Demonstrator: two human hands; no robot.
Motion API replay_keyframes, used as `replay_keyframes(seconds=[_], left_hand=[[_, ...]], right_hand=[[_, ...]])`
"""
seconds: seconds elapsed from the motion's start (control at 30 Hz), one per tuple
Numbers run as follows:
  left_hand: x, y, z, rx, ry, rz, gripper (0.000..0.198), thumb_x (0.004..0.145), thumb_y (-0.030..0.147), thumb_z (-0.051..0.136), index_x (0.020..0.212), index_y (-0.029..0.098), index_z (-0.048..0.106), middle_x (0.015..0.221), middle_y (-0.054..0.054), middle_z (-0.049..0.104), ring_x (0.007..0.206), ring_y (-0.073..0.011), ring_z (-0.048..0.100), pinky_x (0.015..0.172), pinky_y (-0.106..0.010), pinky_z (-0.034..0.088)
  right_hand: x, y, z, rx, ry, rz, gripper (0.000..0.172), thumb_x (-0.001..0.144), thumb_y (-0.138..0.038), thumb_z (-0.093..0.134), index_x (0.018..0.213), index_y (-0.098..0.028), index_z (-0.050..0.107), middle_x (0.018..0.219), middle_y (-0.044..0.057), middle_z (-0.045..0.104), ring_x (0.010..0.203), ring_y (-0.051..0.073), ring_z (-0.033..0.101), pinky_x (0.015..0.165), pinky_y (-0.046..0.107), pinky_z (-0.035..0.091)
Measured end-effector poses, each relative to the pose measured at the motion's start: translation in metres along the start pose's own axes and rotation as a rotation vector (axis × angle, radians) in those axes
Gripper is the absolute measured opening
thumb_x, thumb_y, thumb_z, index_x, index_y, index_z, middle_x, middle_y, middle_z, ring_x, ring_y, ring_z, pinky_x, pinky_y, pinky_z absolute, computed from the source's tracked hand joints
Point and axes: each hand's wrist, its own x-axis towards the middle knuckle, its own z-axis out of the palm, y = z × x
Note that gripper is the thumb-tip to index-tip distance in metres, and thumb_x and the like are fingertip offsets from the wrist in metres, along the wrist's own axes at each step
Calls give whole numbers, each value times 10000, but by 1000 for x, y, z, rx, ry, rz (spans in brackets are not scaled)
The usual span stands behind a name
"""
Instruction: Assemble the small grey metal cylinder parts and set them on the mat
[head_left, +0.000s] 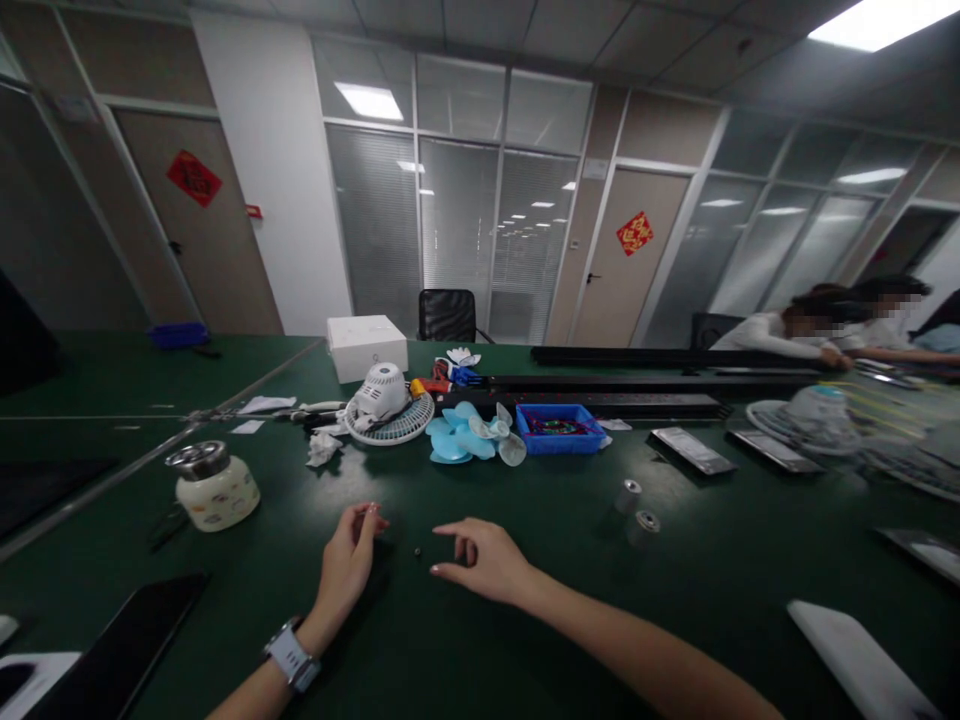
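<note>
On the green table a small dark round piece (pixel 418 552), too small to name, lies between my two hands. My right hand (pixel 484 560) is just to its right, thumb and index finger apart around a gap facing the piece, the other fingers curled; it holds nothing I can see. To the left of the piece, my left hand (pixel 351 548) has its thumb pressed toward its bent fingers. Whatever may be between those fingertips is hidden. A watch (pixel 292 655) with a light band is on my left wrist.
Beyond my hands stand a white fan part (pixel 382 395), light blue fan blades (pixel 454 435) and a blue tray (pixel 562 442) of wires. Two metal cylinders (pixel 630 495) are to the right, a cream jar (pixel 217 495) to the left. People (pixel 780 335) sit at the far right.
</note>
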Motion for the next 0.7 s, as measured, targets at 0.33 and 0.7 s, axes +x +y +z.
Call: replay_keyframes(seconds=[0.33,0.7], left_hand=[[-2,5,0,-9,-34,17,414,838,571,447,990,203,558,807,-46,703,800,-256,674,739,-372,491],[-2,7,2,3,-47,23,405,844,575,442,962,204,556,804,-48,704,776,-247,677,735,-366,496]], right_hand=[[-4,-3,-2,-34,120,-32,186,877,-366,549,958,-404,712,910,-2,682,836,183,653,716,298,548],[-151,126,-147,-611,643,431,368,855,-405,424,989,-229,718,991,71,726,879,247,687,800,387,542]])
